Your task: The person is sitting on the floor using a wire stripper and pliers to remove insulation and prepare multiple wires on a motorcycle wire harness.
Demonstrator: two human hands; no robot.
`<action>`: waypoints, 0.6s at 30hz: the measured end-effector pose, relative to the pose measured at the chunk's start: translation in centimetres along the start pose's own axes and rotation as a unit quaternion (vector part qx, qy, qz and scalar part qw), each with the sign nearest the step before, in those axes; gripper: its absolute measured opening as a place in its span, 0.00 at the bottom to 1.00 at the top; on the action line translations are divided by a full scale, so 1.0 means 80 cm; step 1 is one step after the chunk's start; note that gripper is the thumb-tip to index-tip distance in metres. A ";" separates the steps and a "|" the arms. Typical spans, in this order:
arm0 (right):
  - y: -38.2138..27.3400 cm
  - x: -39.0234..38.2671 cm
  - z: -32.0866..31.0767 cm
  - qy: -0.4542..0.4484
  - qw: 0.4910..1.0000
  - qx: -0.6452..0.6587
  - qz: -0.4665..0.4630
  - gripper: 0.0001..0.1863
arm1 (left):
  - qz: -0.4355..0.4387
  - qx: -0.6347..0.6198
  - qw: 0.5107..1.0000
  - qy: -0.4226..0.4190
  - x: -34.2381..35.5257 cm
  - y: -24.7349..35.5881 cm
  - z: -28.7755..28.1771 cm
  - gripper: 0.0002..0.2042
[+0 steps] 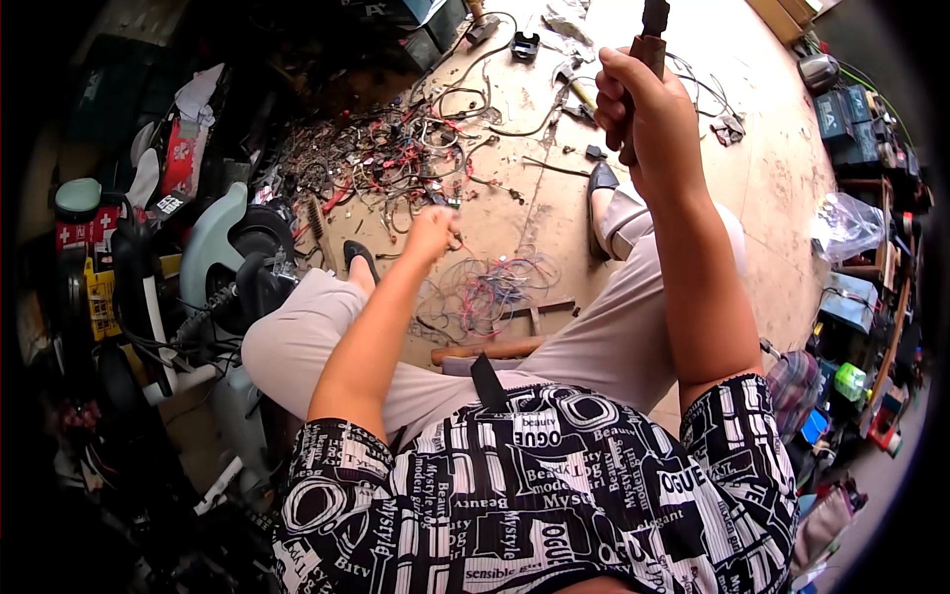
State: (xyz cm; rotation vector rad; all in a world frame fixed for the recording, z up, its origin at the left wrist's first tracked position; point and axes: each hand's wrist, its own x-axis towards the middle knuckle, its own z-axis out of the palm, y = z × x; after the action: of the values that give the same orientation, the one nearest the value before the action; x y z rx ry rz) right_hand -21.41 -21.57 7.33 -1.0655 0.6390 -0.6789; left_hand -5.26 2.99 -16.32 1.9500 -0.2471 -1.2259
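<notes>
Tool: a brown-handled tool [649, 54] is up in the air over the floor [767, 168], toward its far edge; I can't see all of its dark upper end.
Right hand: the right hand [661, 124] is lifted high, fingers clamped round the brown handle, thumb laid against it.
Left hand: the left hand [430, 234] hangs lower, fingers curled in; whether they pinch anything I cannot tell.
Wire heap: just beyond the left hand, a messy heap of cables and scrap [396, 158] spreads toward the floor's far left corner, red, black and white strands mixed.
Thin wires: between the knees, a loose tangle of fine coloured wires [503, 282] lies on the floor.
Near side: a wooden stick [490, 350] rests close to the seated person, with a metal bar [542, 309] just past it.
Past the right hand: a hammer [580, 89] lies on the floor, a black plastic piece [524, 46] farther off.
Left edge of the floor: a pale green machine part [210, 243] and a yellow basket [102, 300] among crowded junk.
Right edge: a clear plastic bag [849, 226] near dark batteries [846, 111].
</notes>
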 end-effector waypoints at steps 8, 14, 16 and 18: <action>-0.015 -0.013 0.020 -0.035 0.997 0.055 0.032 0.08 | 0.019 0.175 0.968 -0.179 0.006 -0.122 0.043 0.21; -0.009 -0.009 0.015 0.008 0.983 0.110 0.146 0.08 | 0.009 0.182 0.974 -0.132 0.035 -0.099 0.072 0.19; -0.011 -0.013 0.023 0.019 0.976 0.127 0.177 0.08 | 0.015 0.181 0.974 -0.137 0.049 -0.116 0.074 0.17; -0.014 -0.017 0.035 0.052 0.964 0.151 0.212 0.09 | -0.009 0.188 0.978 -0.089 0.068 -0.138 0.078 0.18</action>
State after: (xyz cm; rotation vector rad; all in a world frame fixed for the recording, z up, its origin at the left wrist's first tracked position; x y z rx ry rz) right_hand -20.36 -19.35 9.52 -0.5856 0.7970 -0.4391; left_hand -10.27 4.09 -29.16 2.1616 -0.5918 -1.4483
